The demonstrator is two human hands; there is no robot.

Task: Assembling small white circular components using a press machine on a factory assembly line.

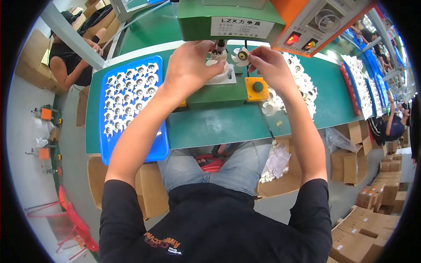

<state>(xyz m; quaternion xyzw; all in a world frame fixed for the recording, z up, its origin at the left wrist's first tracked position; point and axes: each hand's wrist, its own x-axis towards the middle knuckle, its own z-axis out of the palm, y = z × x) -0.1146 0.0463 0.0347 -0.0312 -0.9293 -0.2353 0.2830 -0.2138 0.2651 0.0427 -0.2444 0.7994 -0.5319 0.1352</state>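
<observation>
A green bench press [230,26] stands in front of me, its metal ram pointing down at a white fixture [221,79]. My left hand [190,65] is closed, thumb and fingers curled round a white plastic impeller [218,56] right under the ram; the hand hides part of it. To the right of the ram, my right hand [272,68] pinches a second white impeller [240,56] with a dark, brass-coloured centre, held up off the bench. Below that hand sits a yellow box with a dark push button [258,87].
On the left, a blue tray [161,151] carries rows of white impellers. A pile of loose impellers [302,83] lies right of the press, beside an orange control box [320,26] with lit switches. Cardboard boxes [151,188] stand below the bench; co-workers sit further off.
</observation>
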